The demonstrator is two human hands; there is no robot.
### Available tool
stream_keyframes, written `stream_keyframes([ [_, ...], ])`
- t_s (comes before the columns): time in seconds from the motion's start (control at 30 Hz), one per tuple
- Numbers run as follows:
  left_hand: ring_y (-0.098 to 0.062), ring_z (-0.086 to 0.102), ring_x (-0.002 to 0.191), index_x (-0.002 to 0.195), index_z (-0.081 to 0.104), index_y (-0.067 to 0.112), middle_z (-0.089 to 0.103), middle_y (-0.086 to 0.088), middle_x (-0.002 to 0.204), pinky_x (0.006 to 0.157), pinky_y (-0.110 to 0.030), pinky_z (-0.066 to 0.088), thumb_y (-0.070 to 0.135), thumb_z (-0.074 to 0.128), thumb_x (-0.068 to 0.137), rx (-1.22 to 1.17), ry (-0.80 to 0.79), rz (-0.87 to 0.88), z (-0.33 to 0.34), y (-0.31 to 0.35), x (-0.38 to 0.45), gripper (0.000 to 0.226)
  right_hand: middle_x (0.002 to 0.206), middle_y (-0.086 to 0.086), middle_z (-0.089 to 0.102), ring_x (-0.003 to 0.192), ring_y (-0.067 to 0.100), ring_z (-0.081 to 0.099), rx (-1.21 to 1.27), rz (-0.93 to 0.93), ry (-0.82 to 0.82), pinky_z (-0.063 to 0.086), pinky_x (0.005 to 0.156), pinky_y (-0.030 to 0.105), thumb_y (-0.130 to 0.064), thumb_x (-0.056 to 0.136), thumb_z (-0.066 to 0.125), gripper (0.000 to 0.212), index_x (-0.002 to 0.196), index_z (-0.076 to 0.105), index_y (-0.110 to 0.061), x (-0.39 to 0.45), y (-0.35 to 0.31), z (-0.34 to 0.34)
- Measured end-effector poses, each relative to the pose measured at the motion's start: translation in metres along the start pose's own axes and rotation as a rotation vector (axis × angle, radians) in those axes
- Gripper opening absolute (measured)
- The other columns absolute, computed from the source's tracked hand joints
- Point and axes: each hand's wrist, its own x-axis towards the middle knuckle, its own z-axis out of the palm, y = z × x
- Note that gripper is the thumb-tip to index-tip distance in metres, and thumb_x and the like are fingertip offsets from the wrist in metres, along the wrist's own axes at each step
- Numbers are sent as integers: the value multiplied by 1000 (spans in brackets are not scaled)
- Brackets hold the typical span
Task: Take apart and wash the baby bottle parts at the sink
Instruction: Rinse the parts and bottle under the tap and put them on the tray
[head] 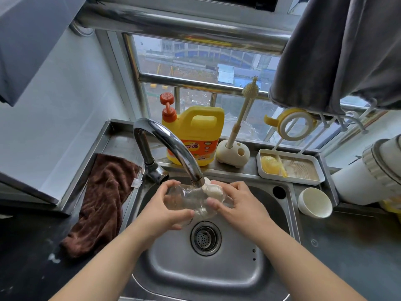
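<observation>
The steel sink [227, 276] fills the lower middle of the view, and everything else is best placed against it: a brown towel [102, 203] droops over its left edge, the curved tap [167, 144] arches over its back rim with the yellow detergent jug [195, 135] behind that, and a white tray [303, 170] and a white cup [314, 205] sit at its right rear corner. Beside the jug, a bottle brush [240, 118] stands upright in its cream holder. Over the basin, right under the spout, the clear baby bottle [191, 203] lies roughly sideways between both hands. The left hand [162, 211] is curled around one end, thumb below and fingers arched over the top; the right hand [240, 205] closes on the other end, where a whitish part [213, 189] sits against the bottle, though the blur and glare leave it unclear whether that part is a teat or a sponge. Water seems to be running, but the stream is hard to make out. This looks like rinsing or scrubbing the body. To do it well, the bottle's mouth probably wants tipping up toward the spout so water flushes inside, with the left hand gripping firmly since wet plastic slips, and the work kept low over the drain [206, 237] to limit splashing.
</observation>
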Motion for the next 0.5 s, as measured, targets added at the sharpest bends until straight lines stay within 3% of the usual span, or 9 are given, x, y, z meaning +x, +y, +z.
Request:
stream_keyframes([
  [0.07,-8,62,93,108,47,46,59,3,103,65,-22,54,15,86,56,113,39,118,4,-2,0,72,107,-18,40,99,7,53,-111,-68,50,44,79,28,-63,93,31,42,134,36,-58,-6,-7,-1],
  [0.2,6,64,81,103,48,48,65,13,92,68,-10,47,2,85,62,146,61,240,6,-3,-1,72,103,-18,46,89,4,53,-246,-317,108,39,68,24,-64,89,17,50,135,35,-57,-21,-12,5],
  [0.27,5,64,85,105,48,50,63,12,99,72,-10,48,6,86,60,152,30,266,4,-3,-3,73,106,-16,48,88,6,55,-323,-293,166,40,65,25,-64,89,19,48,134,37,-58,-20,-1,-2],
  [0.37,-2,61,100,100,44,70,55,7,115,81,-10,44,21,81,55,251,-38,278,7,-3,-4,76,107,-16,49,92,8,57,-291,-170,204,38,67,26,-59,94,32,40,133,41,-56,-11,7,-8],
  [0.4,-1,60,100,100,44,69,54,5,115,80,-10,44,21,79,53,262,-54,280,10,-3,-5,76,106,-16,50,91,7,56,-258,-200,211,38,66,25,-62,92,31,43,132,42,-55,-9,2,-6],
  [0.5,2,62,88,110,45,44,58,-2,110,73,-12,47,12,77,52,212,-46,315,10,-4,-5,74,102,-17,53,83,3,54,-204,-332,175,34,61,20,-63,89,22,49,129,47,-52,-17,-14,3],
])
